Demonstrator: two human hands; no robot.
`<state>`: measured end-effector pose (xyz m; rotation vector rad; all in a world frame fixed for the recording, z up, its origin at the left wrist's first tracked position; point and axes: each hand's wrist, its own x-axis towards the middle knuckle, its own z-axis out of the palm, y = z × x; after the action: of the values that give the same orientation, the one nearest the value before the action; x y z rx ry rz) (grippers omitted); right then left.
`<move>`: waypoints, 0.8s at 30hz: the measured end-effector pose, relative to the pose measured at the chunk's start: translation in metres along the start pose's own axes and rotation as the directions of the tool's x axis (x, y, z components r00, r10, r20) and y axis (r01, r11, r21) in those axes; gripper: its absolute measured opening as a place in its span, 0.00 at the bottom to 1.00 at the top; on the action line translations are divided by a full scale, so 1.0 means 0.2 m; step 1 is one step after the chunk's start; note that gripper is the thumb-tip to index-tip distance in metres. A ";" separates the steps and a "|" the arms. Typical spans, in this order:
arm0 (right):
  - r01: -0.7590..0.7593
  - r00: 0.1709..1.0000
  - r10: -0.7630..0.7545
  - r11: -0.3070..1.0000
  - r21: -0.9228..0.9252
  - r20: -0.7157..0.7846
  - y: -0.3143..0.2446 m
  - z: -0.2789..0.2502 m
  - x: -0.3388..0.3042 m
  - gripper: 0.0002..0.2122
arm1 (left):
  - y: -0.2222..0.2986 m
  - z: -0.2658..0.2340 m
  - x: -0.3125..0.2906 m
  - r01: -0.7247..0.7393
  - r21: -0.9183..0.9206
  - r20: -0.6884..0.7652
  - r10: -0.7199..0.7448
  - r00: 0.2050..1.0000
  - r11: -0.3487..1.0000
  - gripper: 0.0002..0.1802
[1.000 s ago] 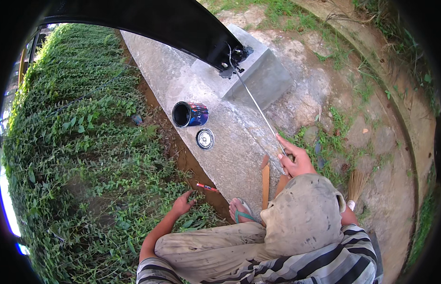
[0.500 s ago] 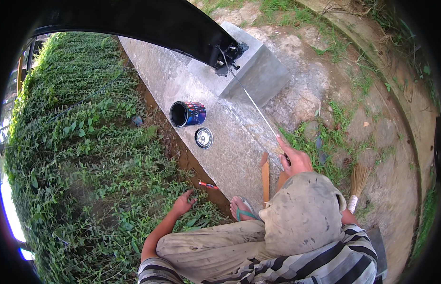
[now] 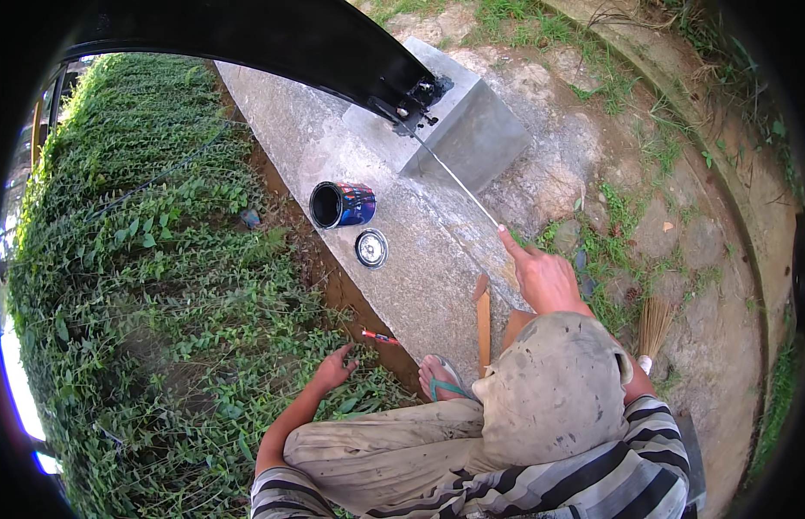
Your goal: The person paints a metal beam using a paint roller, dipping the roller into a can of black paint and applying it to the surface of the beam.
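Note:
My right hand (image 3: 548, 278) is closed around the handle of a long, thin-rod paint roller (image 3: 457, 180), its index finger stretched along the rod. The roller's far end meets the foot of a black beam (image 3: 333, 52), where its dark head blends into the wet-looking black surface. That beam stands on a grey concrete block (image 3: 472, 130) with black smears on top. My left hand (image 3: 335, 368) hangs over green plants holding nothing, its index finger extended. Beyond it lies a small red stick-like object (image 3: 379, 337).
An open paint can (image 3: 357, 206) rests on the concrete strip (image 3: 420, 277), its round lid (image 3: 371, 249) beside it. A wooden-handled tool (image 3: 483, 324) lies near my sandalled foot (image 3: 442, 379). A straw brush (image 3: 656, 329) is at the right. Dense plants (image 3: 160, 303) cover the left.
My right hand has turned over and shifted slightly, now showing its back. The roller's far end has moved left and down along the beam's foot. My left hand stays nearly still.

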<state>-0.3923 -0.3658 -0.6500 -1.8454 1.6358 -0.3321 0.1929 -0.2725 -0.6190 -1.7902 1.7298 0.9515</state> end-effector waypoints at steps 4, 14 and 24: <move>-0.008 1.000 0.008 1.000 0.009 -0.004 -0.02 -0.04 -0.04 0.40 | -0.02 0.00 0.01 0.059 -0.009 -0.017 -0.059 0.998 0.998 0.36; 0.023 0.999 -0.024 0.999 0.045 0.038 -0.01 -0.15 -0.03 0.39 | 0.03 -0.02 0.00 0.064 -0.067 -0.011 -0.065 0.998 0.996 0.36; 0.050 0.998 -0.051 0.998 0.038 0.020 0.01 -0.25 0.05 0.36 | -0.04 0.01 0.00 0.030 -0.028 -0.063 -0.032 0.998 0.999 0.36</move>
<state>-0.4216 -0.3893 -0.6153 -1.8582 1.5602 -0.3615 0.2015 -0.2702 -0.6212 -1.8775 1.7302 0.9186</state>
